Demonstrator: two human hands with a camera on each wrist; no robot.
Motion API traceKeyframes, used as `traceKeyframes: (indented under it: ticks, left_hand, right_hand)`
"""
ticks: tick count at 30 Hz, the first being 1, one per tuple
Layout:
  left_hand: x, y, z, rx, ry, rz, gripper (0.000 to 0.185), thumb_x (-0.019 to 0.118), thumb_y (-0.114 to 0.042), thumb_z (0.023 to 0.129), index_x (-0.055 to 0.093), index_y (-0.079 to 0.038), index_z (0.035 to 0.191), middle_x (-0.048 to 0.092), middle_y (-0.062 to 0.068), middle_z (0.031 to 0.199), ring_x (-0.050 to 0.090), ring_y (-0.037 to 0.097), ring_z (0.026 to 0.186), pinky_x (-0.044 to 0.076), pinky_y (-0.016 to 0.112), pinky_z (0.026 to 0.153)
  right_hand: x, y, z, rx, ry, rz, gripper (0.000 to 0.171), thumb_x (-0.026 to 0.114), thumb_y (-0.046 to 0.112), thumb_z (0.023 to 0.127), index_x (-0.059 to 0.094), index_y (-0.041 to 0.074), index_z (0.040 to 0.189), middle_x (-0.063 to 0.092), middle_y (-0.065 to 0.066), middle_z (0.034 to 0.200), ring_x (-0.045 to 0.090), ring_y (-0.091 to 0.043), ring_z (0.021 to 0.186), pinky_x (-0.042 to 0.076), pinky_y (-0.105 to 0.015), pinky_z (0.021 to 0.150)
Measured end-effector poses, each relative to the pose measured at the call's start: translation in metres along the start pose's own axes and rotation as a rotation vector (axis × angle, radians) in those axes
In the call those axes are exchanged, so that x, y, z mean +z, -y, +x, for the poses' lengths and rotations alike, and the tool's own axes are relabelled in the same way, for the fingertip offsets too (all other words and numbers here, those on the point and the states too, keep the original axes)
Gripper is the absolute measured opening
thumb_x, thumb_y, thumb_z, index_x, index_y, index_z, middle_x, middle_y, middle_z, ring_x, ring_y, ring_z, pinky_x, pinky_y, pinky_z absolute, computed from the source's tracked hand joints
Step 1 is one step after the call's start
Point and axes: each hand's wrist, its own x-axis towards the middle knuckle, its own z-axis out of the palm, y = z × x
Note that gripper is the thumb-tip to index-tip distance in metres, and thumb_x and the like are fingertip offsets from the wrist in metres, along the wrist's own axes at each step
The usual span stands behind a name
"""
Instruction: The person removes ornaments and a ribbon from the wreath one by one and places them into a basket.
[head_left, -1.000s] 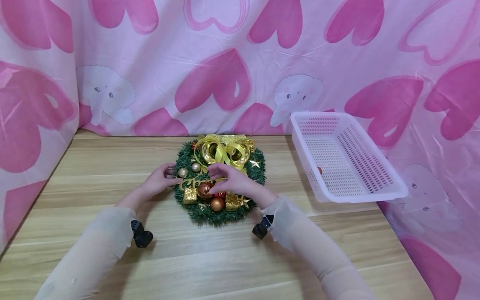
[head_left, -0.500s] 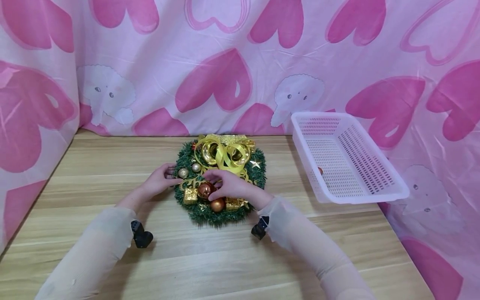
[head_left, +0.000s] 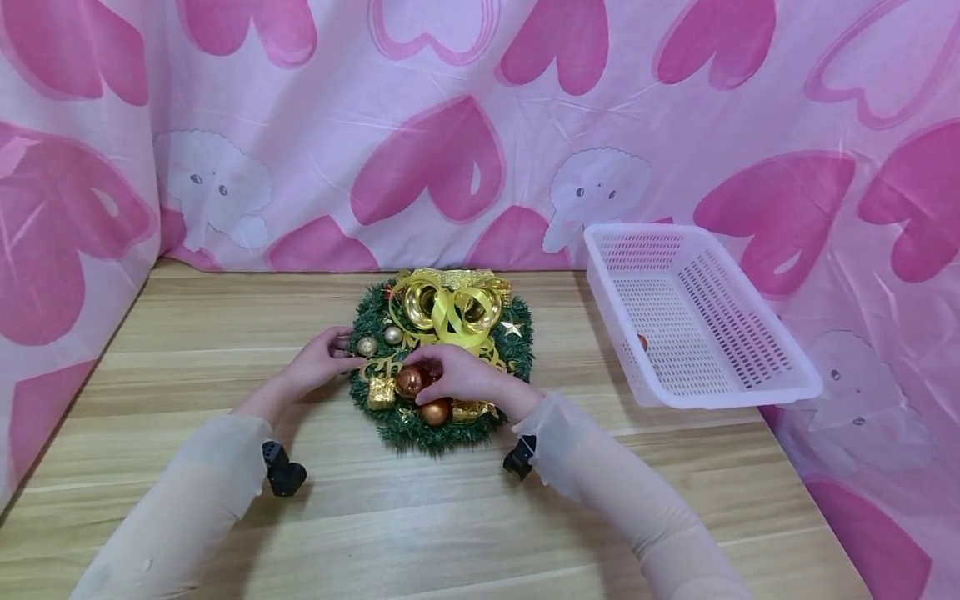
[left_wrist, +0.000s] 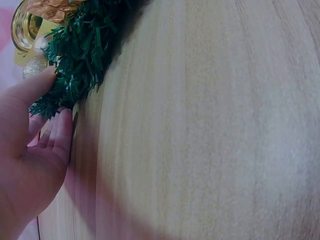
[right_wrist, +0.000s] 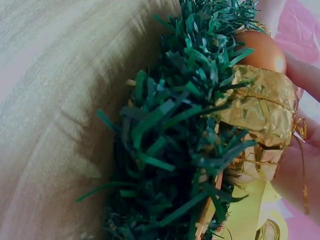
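A round green tinsel wreath (head_left: 420, 440) lies on the wooden table, trimmed with gold bells (head_left: 417, 305), a yellow ribbon, small gold gift boxes (head_left: 381, 392) and baubles. My left hand (head_left: 318, 364) grips its left edge; the left wrist view has the thumb on top of the tinsel (left_wrist: 82, 50) and the other fingers low beside it. Thumb and fingers of my right hand (head_left: 468, 375) pinch a shiny brown bauble (head_left: 408, 382) at the wreath's front. Just below sits a matte copper bauble (head_left: 435, 412). In the right wrist view a gold gift box (right_wrist: 260, 107) partly covers my right hand.
A white plastic basket (head_left: 750, 398) with slotted sides stands at the table's right, a small copper-coloured thing (head_left: 642, 342) showing inside by its left wall. Pink heart-patterned cloth (head_left: 300, 150) hangs behind and along both sides of the table (head_left: 375, 533).
My right hand has come down and slightly left, its fingers closing round the shiny brown bauble. My left hand has stayed on the wreath's edge.
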Motion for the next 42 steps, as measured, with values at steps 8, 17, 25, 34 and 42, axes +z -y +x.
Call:
traceKeyframes:
  ticks: [8, 17, 25, 34, 42]
  left_hand:
    - [0.001, -0.003, -0.002, -0.001, 0.004, 0.019, 0.075, 0.065, -0.023, 0.087, 0.024, 0.008, 0.142, 0.044, 0.028, 0.129, 0.048, 0.033, 0.108, 0.046, 0.018, 0.077]
    - [0.003, 0.000, 0.000, 0.006, -0.007, 0.007, 0.075, 0.066, -0.022, 0.086, 0.025, 0.008, 0.141, 0.045, 0.027, 0.129, 0.048, 0.030, 0.106, 0.044, 0.020, 0.080]
    - [0.001, -0.001, 0.000, -0.004, -0.007, 0.013, 0.076, 0.066, -0.022, 0.086, 0.024, 0.008, 0.142, 0.044, 0.027, 0.130, 0.047, 0.031, 0.108, 0.045, 0.021, 0.080]
    - [0.001, -0.005, -0.001, 0.012, -0.014, 0.008, 0.076, 0.066, -0.021, 0.086, 0.025, 0.009, 0.142, 0.045, 0.027, 0.128, 0.048, 0.028, 0.104, 0.044, 0.021, 0.080]
    - [0.001, -0.003, -0.001, 0.009, -0.011, 0.008, 0.076, 0.066, -0.021, 0.086, 0.024, 0.008, 0.142, 0.044, 0.027, 0.130, 0.047, 0.028, 0.104, 0.045, 0.019, 0.077]
  right_hand:
    - [-0.001, 0.000, -0.002, -0.021, -0.013, 0.003, 0.050, 0.076, 0.012, 0.076, 0.058, 0.014, 0.123, 0.062, -0.006, 0.117, 0.058, -0.020, 0.105, 0.047, -0.030, 0.090]
    - [-0.005, 0.000, -0.005, -0.021, -0.041, 0.064, 0.049, 0.076, 0.012, 0.075, 0.058, 0.014, 0.121, 0.063, -0.007, 0.115, 0.060, -0.020, 0.104, 0.050, -0.029, 0.087]
    - [-0.017, 0.004, -0.010, 0.011, -0.035, 0.181, 0.055, 0.074, 0.007, 0.076, 0.055, 0.011, 0.127, 0.060, -0.011, 0.118, 0.062, -0.021, 0.100, 0.055, -0.028, 0.075]
    - [-0.035, 0.003, -0.018, 0.005, -0.079, 0.188, 0.054, 0.075, 0.007, 0.075, 0.056, 0.011, 0.125, 0.062, -0.010, 0.115, 0.061, -0.020, 0.101, 0.053, -0.025, 0.081]
    - [-0.051, 0.004, -0.028, -0.019, -0.114, 0.213, 0.055, 0.073, 0.005, 0.077, 0.053, 0.006, 0.129, 0.060, -0.014, 0.119, 0.062, -0.026, 0.104, 0.053, -0.027, 0.085]
